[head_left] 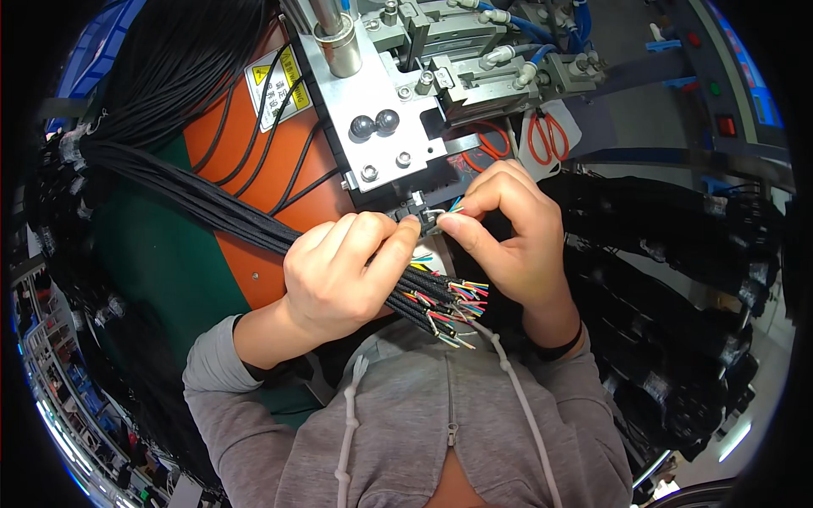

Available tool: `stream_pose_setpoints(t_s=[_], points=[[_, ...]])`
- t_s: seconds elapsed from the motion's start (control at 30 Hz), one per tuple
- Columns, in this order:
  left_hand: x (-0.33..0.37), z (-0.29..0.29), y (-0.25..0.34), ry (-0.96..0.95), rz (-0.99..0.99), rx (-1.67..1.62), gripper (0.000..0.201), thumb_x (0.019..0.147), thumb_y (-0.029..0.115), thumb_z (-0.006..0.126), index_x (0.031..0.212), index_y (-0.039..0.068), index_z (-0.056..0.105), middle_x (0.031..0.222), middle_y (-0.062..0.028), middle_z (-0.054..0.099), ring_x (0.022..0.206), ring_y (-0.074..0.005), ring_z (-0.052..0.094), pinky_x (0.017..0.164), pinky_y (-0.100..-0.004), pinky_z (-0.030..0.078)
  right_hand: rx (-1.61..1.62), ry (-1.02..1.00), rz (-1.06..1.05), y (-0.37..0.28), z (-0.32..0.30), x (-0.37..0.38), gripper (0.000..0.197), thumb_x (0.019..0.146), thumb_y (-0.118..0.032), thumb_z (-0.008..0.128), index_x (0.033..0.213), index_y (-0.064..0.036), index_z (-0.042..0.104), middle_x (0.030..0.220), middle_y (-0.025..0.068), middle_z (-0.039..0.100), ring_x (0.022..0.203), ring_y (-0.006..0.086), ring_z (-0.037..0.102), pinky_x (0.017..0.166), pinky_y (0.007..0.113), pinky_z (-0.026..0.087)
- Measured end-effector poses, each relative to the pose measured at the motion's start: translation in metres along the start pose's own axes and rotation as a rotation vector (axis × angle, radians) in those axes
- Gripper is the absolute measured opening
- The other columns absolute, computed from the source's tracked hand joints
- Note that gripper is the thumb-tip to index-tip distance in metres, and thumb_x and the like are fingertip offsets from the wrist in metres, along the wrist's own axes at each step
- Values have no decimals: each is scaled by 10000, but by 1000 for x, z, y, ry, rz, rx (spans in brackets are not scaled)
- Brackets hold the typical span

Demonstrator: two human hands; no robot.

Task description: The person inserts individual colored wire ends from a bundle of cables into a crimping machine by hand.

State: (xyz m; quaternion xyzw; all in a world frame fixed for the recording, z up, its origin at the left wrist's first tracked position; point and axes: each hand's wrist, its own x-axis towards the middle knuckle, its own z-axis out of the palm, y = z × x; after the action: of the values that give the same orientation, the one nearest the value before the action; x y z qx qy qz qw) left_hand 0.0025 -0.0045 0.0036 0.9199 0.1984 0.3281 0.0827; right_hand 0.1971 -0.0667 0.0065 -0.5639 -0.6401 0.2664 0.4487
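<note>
Our right hand [514, 227] pinches thin coloured wires [457, 205] between its fingers, just right of a small dark fixture [414, 209]. Our left hand [334, 273] curls its fingers at the fixture's left side — whether they grip anything, we cannot tell — over black cables [212, 199] running to the far left.

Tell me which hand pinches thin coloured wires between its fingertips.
The right hand: thumb and forefinger pinch the wires. The left hand has its thumb at the dark block instead.
</note>
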Motion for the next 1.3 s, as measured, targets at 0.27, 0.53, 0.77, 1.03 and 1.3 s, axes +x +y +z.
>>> stream_pose_setpoints(t_s=[0.27, 0.53, 0.77, 1.03, 1.3], points=[[-4, 0, 3, -59, 7, 55, 352, 656, 132, 662, 988, 22, 701, 745, -34, 573, 576, -139, 548, 471, -264, 399, 275, -67, 255, 11, 0, -3, 116, 802, -52, 719, 810, -5, 613, 750, 63, 611, 711, 141, 557, 672, 271, 436], [-5, 3, 5, -214, 10, 153, 387, 673, 137, 648, 1049, 70, 706, 722, 2, 469, 592, -119, 500, 484, -256, 376, 134, 5, 169, 28, 15, -3, 99, 793, -21, 705, 760, 7, 616, 730, 74, 622, 675, 165, 571, 653, 291, 457], [-6, 7, 9, -250, -80, 199, 407, 697, 94, 636, 1100, 80, 693, 739, -12, 428, 592, -122, 474, 495, -255, 374, -213, 58, -12, 28, 30, -1, 87, 746, 26, 686, 732, 12, 601, 701, 92, 609, 640, 209, 572, 634, 307, 451], [-7, 9, 9, -268, -96, 231, 448, 692, 53, 622, 1133, 94, 685, 751, -16, 420, 592, -120, 473, 491, -264, 372, -114, 212, -42, 43, 45, -7, 98, 723, 47, 666, 728, 1, 580, 689, 80, 570, 642, 219, 545, 620, 309, 436], [-2, 6, 10, -305, -70, 290, 373, 709, 145, 603, 1067, 75, 680, 745, 5, 455, 591, -102, 474, 487, -258, 325, -157, 171, -86, 44, 44, -3, 107, 746, 39, 645, 727, -6, 550, 691, 65, 545, 634, 175, 513, 604, 285, 410]])
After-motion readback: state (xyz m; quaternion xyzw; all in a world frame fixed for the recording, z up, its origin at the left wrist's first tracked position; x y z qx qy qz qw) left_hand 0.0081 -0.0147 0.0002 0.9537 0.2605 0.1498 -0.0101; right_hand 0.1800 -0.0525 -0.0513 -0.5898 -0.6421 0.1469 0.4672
